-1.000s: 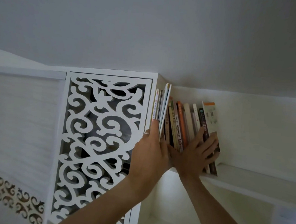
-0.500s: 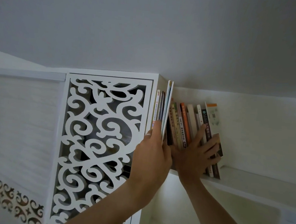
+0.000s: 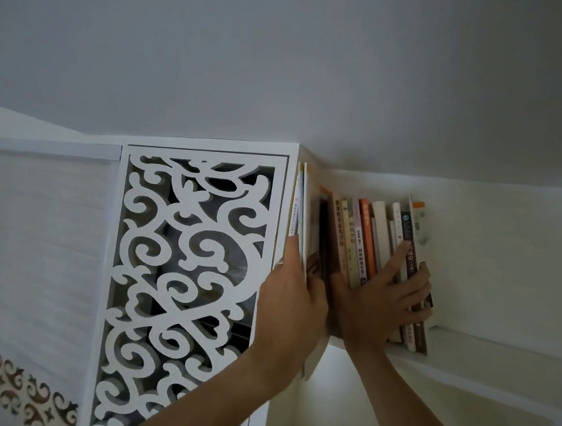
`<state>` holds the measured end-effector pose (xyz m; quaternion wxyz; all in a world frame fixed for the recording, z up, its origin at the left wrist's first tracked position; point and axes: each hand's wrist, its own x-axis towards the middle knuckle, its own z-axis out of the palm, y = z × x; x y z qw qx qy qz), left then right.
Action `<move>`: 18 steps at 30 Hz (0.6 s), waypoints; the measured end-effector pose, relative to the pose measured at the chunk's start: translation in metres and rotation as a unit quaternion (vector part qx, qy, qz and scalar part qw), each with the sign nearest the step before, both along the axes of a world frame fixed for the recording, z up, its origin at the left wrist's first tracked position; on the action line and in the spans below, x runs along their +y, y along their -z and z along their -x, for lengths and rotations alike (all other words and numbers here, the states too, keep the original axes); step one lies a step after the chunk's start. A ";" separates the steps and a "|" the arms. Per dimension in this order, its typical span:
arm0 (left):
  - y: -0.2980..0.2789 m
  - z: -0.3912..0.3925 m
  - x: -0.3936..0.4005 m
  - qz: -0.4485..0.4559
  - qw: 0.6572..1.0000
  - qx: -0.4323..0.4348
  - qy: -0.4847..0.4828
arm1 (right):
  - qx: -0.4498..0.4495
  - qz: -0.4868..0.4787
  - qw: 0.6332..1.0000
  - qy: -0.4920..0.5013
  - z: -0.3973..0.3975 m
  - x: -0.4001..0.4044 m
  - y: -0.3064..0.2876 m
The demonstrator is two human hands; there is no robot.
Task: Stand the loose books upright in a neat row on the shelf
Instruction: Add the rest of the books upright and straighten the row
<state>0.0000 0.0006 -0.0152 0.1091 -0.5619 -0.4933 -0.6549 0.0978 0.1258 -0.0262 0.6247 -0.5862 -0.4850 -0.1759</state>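
1. The row of books (image 3: 370, 242) stands on the white shelf (image 3: 496, 354) right of frame centre, spines out. Since 1 second ago it has straightened: the spines that leaned right now stand nearly upright, the white end book (image 3: 420, 222) included.
2. At the row's left end, a few thin tall books (image 3: 301, 211) press against the cabinet edge and hang partly below the shelf line (their lower ends are hidden behind the hand).
3. The left hand (image 3: 292, 300) is curled around these thin books, fingers closed on them, and has risen slightly with them.
4. The right hand (image 3: 383, 300) lies spread and flat against the spines, holding nothing, index finger pointing up the dark spine; it has shifted from bracing a lean to steadying an upright block.
5. The fretwork cabinet panel (image 3: 189, 273) fills the centre left; the ceiling (image 3: 283, 63) fills the top.
6. Judgement: the row is nearly neat; seating the thin books fully on the shelf seems to remain.
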 end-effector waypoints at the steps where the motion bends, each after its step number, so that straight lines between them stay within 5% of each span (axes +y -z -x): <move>1: -0.001 0.001 0.009 0.002 1.000 -0.002 0.006 | 0.001 -0.002 1.000 0.000 -0.001 0.000 0.000; 12: -0.011 -0.009 0.104 0.004 0.992 0.080 -0.092 | -0.018 -0.011 1.000 0.012 -0.001 -0.001 0.005; 18: 0.015 0.018 0.142 -0.129 0.904 0.259 -0.313 | -0.036 -0.010 0.999 0.026 -0.001 0.003 0.007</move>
